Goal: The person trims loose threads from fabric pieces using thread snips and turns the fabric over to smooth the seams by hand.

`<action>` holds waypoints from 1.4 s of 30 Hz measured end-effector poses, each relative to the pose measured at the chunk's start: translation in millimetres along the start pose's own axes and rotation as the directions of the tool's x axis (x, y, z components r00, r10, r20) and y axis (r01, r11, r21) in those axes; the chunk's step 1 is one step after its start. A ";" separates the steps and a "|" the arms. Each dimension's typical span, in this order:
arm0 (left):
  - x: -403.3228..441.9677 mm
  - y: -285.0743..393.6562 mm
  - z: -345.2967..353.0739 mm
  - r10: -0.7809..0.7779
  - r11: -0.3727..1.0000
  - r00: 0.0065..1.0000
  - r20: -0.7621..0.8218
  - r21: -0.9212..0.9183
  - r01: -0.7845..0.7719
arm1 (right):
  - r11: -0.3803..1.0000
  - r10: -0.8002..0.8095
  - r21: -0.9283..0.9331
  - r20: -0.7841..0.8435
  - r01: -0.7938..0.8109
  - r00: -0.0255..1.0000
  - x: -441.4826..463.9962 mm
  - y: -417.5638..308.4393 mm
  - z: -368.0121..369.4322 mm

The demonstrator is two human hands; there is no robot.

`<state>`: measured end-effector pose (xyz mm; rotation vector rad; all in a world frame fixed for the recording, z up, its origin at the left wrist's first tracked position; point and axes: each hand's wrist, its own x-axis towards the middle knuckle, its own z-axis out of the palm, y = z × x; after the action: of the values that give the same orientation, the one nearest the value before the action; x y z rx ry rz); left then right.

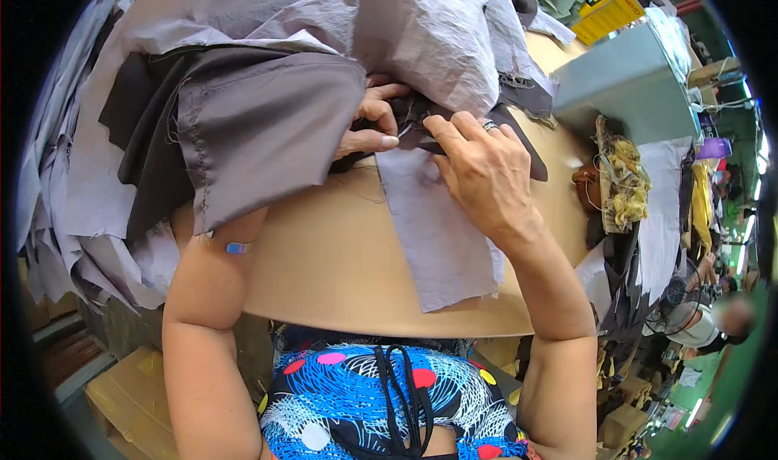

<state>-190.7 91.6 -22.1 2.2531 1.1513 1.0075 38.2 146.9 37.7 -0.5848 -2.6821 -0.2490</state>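
Note:
A dark grey fabric piece (pixel 271 128) with a stitched edge drapes over my left forearm and wrist. My left hand (pixel 374 126) comes out from under it, thumb and fingers closed on dark fabric at the seam. Right beside it, my right hand (pixel 486 168), with a ring on one finger, is closed too. Its fingertips are at a small dark thing, partly hidden, that I cannot make out. Below my right hand a pale lilac-grey fabric panel (pixel 438 225) hangs flat across the table. Crumpled pale fabric (pixel 438 42) bulges just beyond both hands.
Layered fabric pieces (pixel 89 168) are heaped at the left over the tan table (pixel 316 257). At the right stand a grey box (pixel 620 83), a yellow box (pixel 608 10) and a bundle of yellowish threads (pixel 626 180). Another person (pixel 701 322) is farther off, near a fan.

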 end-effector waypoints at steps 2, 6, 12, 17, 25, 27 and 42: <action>-4.9 -5.8 1.2 0.129 0.980 0.992 -0.008 0.154 -0.127 | 0.997 -0.005 -0.075 0.007 0.005 1.000 3.7 -3.5 8.5; -2.0 7.4 -9.6 0.171 0.953 0.982 0.083 0.240 -0.186 | 0.994 -0.050 -0.095 0.007 0.050 0.999 4.1 -4.0 20.4; -6.7 10.2 -13.6 0.150 0.979 0.987 0.050 0.130 -0.155 | 0.966 0.187 0.182 0.008 -0.186 0.982 -30.5 15.4 -10.3; 6.8 20.2 10.4 -0.102 0.981 0.989 -0.110 0.156 0.119 | 0.868 0.494 0.009 0.076 -0.496 0.866 -107.0 60.6 -9.6; 20.6 77.9 33.4 0.117 0.910 0.987 0.107 0.387 -0.150 | 0.879 0.464 0.050 0.147 -0.475 0.874 -104.2 15.2 -11.3; 19.5 86.9 52.2 0.079 0.931 0.974 0.212 0.333 -0.148 | 0.902 0.407 0.143 0.030 -0.407 0.913 -102.5 4.5 2.1; 24.1 86.9 53.6 0.091 0.758 0.984 0.152 0.630 -0.167 | 0.803 0.448 0.382 0.117 -0.457 0.886 -115.5 8.0 7.5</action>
<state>-95.5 59.7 8.1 2.9111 1.4703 0.5536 136.1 113.9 -15.0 -1.0622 -2.4067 0.4341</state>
